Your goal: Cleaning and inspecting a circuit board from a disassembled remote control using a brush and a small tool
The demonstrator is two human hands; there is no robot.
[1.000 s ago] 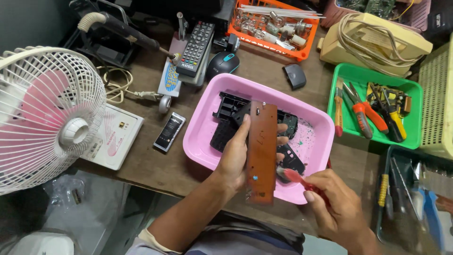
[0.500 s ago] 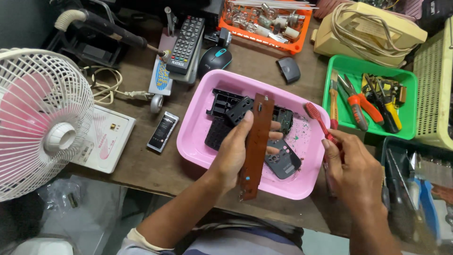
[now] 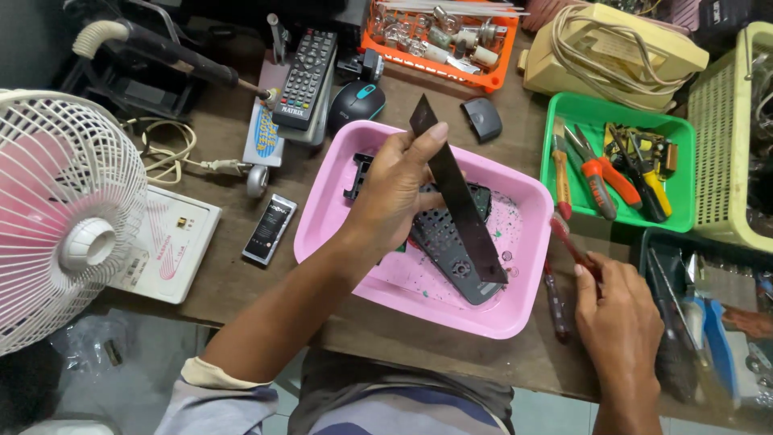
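Single head-worn view: looks steeply down from close above the cluttered surface (image 3: pixel 241 266), facing away from the wearer, whose lap fills the near edge.

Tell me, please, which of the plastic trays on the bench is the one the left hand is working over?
The pink tray: the left hand holds a long dark strip above it, while the green tray and orange tray lie farther off.

The left hand (image 3: pixel 394 193) has turned the long circuit board (image 3: pixel 459 201) over, so its dark face shows now (the brown side faced up before). The right hand (image 3: pixel 616 318) has carried its red-handled screwdriver (image 3: pixel 572 246) off the pink tray (image 3: pixel 515 314) toward the table edge.
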